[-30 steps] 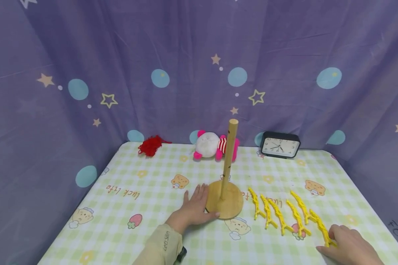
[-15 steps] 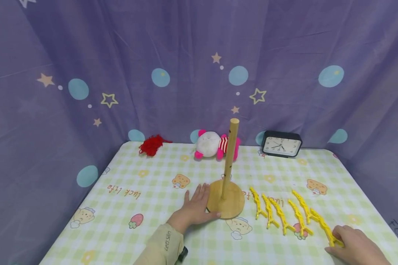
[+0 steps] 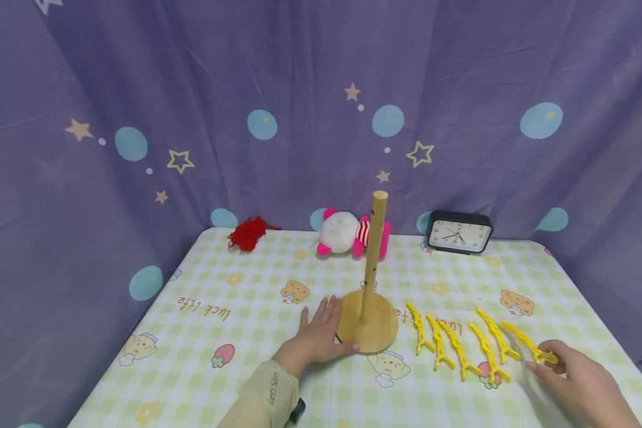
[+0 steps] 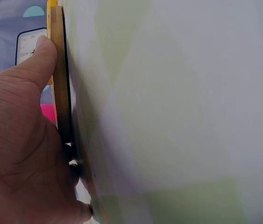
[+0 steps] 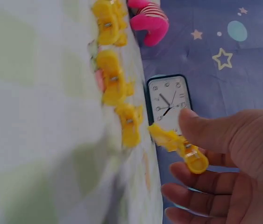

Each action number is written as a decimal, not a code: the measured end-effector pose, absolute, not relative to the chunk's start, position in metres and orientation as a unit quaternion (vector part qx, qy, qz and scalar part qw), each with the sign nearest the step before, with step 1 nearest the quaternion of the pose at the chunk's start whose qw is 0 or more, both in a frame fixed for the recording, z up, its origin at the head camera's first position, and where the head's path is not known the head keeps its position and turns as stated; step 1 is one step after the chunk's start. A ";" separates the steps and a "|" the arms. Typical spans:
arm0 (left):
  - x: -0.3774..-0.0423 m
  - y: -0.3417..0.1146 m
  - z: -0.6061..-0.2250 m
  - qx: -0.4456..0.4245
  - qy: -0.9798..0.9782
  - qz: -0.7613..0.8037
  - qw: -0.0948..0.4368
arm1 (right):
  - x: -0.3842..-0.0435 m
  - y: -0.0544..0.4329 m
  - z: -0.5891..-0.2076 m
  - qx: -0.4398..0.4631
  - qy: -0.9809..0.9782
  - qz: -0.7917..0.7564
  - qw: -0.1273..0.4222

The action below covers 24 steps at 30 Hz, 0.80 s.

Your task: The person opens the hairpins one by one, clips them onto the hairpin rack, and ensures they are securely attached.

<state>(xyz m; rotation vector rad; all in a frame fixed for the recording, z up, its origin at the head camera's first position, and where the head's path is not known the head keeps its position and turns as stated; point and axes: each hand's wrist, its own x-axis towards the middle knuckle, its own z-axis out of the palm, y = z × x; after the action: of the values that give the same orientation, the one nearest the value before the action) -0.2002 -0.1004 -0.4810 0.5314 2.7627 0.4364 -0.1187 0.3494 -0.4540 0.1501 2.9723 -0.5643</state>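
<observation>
Upright on the table stands a wooden post on a round wooden base, with small dark holes along the post. My left hand lies against the base's left side, fingers spread and straight, its thumb on the rim in the left wrist view. At the right, my right hand pinches the handle end of a yellow hair clip between thumb and fingers. The clip points left, raised over the cloth, with a shadow below. Several more yellow hair clips lie in a slanting row between base and right hand.
A red yarn bundle lies at the back left. Behind the post is a white and pink plush toy. A black alarm clock stands at the back right. A checked cloth covers the table; purple curtains surround it.
My right hand has lifted the nearest hair clip off the cloth and moved it slightly up and right. The left hand stays at the base. The view shifts slightly.
</observation>
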 end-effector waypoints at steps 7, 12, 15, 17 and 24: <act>-0.202 -0.100 -0.487 0.175 0.962 0.149 0.146 | -0.126 0.332 -0.443 0.025 0.971 -0.239 -0.020; -0.203 -0.099 -0.486 0.172 0.961 0.152 0.153 | -0.128 0.317 -0.443 0.001 0.958 -0.283 -0.033; -0.203 -0.099 -0.486 0.172 0.961 0.151 0.155 | -0.129 0.307 -0.445 0.000 0.951 -0.306 -0.047; -0.203 -0.098 -0.487 0.173 0.962 0.149 0.152 | -0.131 0.300 -0.446 0.004 0.944 -0.323 -0.060; -0.204 -0.099 -0.493 0.173 0.963 0.150 0.146 | -0.139 0.281 -0.446 0.007 0.916 -0.395 -0.074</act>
<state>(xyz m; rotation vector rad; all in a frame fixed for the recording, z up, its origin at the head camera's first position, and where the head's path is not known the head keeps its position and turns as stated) -0.2045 -0.0993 -0.4930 0.4984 2.7721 0.4315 -0.1391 0.2807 -0.4463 0.0223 3.0210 -1.3015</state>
